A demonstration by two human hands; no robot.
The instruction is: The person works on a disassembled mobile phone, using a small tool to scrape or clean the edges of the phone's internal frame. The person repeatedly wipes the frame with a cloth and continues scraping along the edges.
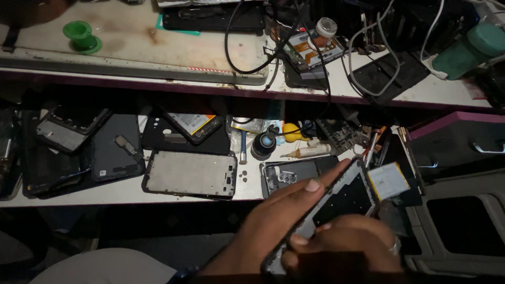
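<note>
An opened phone [342, 202] is being held low at the right, above the front edge of the desk [131, 192]. It is being gripped between the left hand [273, 223], which is on its left side, and the right hand [347, 244], which is under its near end. Behind the phone, a phone frame [190, 174] is lying flat on the desk. Further left, more phone parts [79, 144] are being kept in a pile. A small bottle [264, 143] is standing behind the frame, to its right. Above and behind, on a shelf [158, 52], a spool [81, 36] is sitting at the left and a circuit board [313, 51] at the right, among cables [368, 63].
</note>
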